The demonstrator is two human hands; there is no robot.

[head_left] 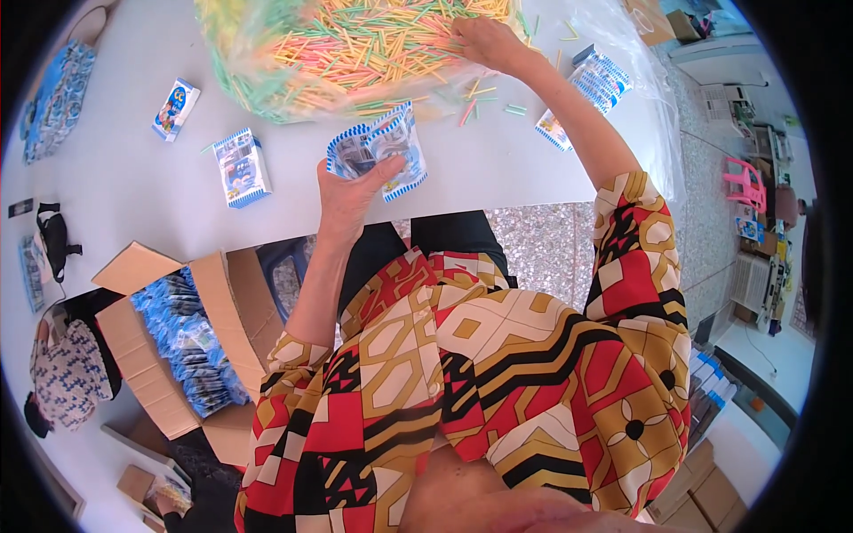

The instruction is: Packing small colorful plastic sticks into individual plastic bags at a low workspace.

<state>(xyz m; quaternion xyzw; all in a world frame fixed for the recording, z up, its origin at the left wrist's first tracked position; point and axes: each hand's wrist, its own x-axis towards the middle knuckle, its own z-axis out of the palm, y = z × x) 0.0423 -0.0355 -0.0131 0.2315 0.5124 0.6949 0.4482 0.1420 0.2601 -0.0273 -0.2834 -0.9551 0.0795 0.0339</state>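
My left hand grips a small blue-and-white packet, thumb across its front; its top gapes open. At the far side of the table, my right hand is among thin coloured sticks, pink, yellow and green, heaped in a large clear plastic bag. Its fingers are bent and closed onto some sticks, their tips partly hidden. Left of the packet stands a filled-looking blue-and-white pack, with a smaller box lying beyond it. Beside my right forearm are flat blue-and-white packets.
Loose sticks lie on the white table. At the left, an open cardboard box holds many blue packets. A bundle of packets rests at the far left. Other people are at the left; a pink chair stands right.
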